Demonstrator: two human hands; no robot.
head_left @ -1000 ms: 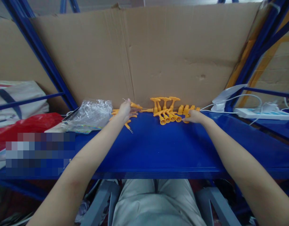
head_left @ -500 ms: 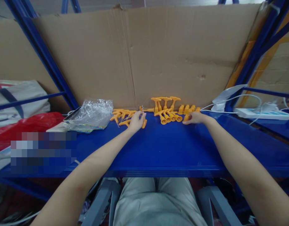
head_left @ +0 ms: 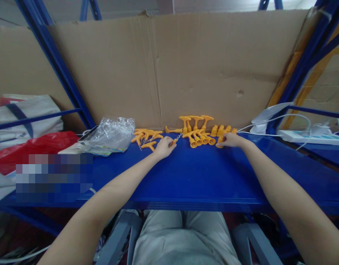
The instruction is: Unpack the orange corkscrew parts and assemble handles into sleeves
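My left hand [head_left: 164, 148] is closed around the orange handle of a corkscrew [head_left: 178, 137], whose metal spiral points to the upper right. Left of it lies a pile of orange T-handled corkscrews [head_left: 147, 134] with bare spirals. My right hand [head_left: 231, 140] is closed on a small orange sleeve [head_left: 220, 141] at the table top, its fingers partly covering it. Between the hands are several orange corkscrews fitted into flared sleeves [head_left: 200, 139], some lying, others standing behind. More small orange sleeves [head_left: 220, 129] stand in a row behind my right hand.
A cardboard sheet [head_left: 199, 66] rises behind the blue table [head_left: 186, 176]. Clear plastic bags [head_left: 111, 136] and a red bag [head_left: 39, 147] lie at left. A white power strip [head_left: 313, 137] with cables is at right. Blue posts [head_left: 59, 70] frame both sides.
My left hand has moved slightly right and nearer me from the pile; the corkscrew in it now points its spiral to the right. My right hand stays at the sleeve. The view shifted slightly.
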